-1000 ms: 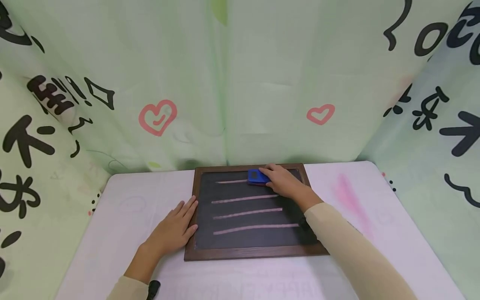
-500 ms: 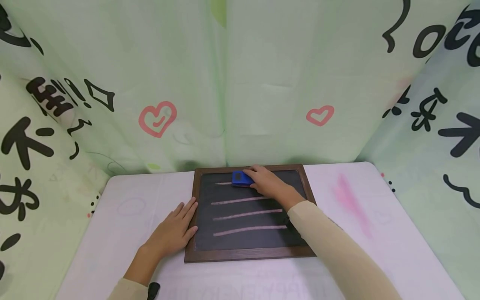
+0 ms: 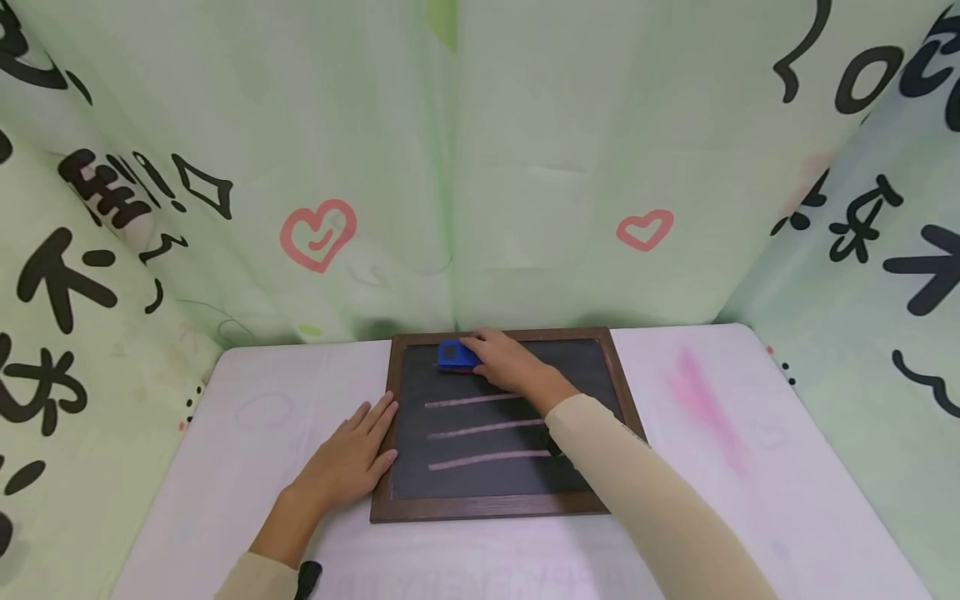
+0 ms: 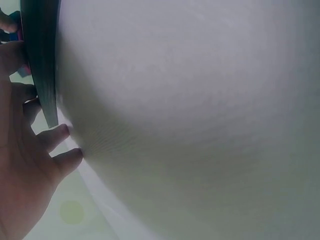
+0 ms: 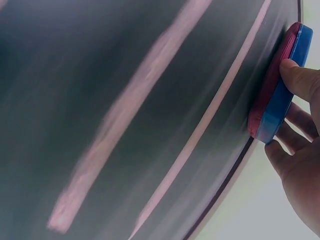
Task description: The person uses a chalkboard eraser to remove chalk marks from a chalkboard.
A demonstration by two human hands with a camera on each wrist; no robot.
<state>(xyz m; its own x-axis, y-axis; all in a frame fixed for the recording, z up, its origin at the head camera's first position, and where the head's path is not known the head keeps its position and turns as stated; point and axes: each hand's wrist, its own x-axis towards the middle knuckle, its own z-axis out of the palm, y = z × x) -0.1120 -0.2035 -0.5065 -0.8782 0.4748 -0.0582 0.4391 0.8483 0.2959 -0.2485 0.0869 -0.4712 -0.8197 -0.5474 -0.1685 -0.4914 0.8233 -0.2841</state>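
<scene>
Pinching blue eraser (image 3: 454, 356) between thumb and fingers of right hand (image 3: 510, 364). Holding red pad (image 5: 274, 80) against chalkboard (image 3: 487, 482), near far-left corner, just inside top of wooden frame (image 3: 487, 507). Resting left hand (image 3: 348, 458), with fingers straight and slightly spread, on left side of frame. With three pink chalk lines (image 3: 487, 429) below eraser, partly hidden by right sleeve (image 3: 652, 492). Flat on pale desk (image 3: 247, 467), close to green curtain (image 3: 525, 275).

One eraser (image 3: 454, 356), one blackboard (image 3: 491, 507)
</scene>
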